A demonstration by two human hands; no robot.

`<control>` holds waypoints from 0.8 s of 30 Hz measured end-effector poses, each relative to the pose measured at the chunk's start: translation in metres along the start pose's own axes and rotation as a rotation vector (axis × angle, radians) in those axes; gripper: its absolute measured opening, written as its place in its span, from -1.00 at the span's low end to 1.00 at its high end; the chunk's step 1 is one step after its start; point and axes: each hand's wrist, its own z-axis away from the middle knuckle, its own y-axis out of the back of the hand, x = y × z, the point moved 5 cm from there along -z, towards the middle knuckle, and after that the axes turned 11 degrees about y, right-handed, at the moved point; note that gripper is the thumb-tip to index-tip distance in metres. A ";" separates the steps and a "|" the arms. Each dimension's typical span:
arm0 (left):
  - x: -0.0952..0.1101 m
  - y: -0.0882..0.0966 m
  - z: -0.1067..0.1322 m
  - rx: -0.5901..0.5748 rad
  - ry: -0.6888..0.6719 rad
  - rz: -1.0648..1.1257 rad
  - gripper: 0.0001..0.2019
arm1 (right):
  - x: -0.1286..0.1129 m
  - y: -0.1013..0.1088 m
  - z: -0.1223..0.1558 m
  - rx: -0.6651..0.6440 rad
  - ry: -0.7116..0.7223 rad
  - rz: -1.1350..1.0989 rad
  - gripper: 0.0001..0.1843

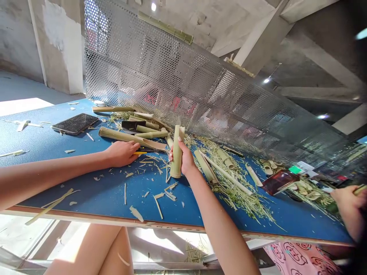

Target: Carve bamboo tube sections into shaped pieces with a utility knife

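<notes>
1. Hands are both over the blue surface [86, 191]. The right hand [182, 157] is closed around an upright bamboo tube [177, 152], and the tube's lower end sits on or just above the surface (too close to call).
2. Left hand [122, 152] lies palm down with its fingers loosely curled, just beside a long bamboo pole [123, 137]. A thin yellow tool [140, 152] pokes out from under the fingers, but I cannot tell whether they grip it.
3. Past the pole, a black phone [75, 123] lies flat on the surface. Beyond the hands sits a pile of cut bamboo pieces [147, 130], with a black handle [132, 125] among them.
4. Right of the tube, split bamboo halves [205, 166] lie on a spread of green shavings [235, 191]. Farther along is a reddish phone [280, 182].
5. Pale bamboo chips [134, 214] are scattered near the front edge.
6. At the right edge, a co-worker's hand [349, 208] holds a bamboo stick [359, 190].
7. A perforated metal sheet [172, 76] leans along the far side, and the person's bare legs [88, 248] show below the front edge.
</notes>
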 end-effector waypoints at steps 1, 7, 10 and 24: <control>0.000 0.000 0.000 0.004 0.005 0.008 -0.69 | 0.000 0.000 0.000 -0.009 -0.001 -0.019 -0.43; 0.002 0.021 0.005 0.094 0.035 0.095 -0.65 | 0.000 0.001 0.000 -0.014 0.033 -0.013 -0.25; 0.009 0.037 0.012 0.171 0.008 0.063 -0.60 | -0.001 0.000 0.000 -0.013 0.076 -0.006 -0.31; 0.030 0.044 0.024 0.217 -0.072 0.049 -0.59 | -0.007 -0.019 0.011 -0.030 0.287 0.301 -0.46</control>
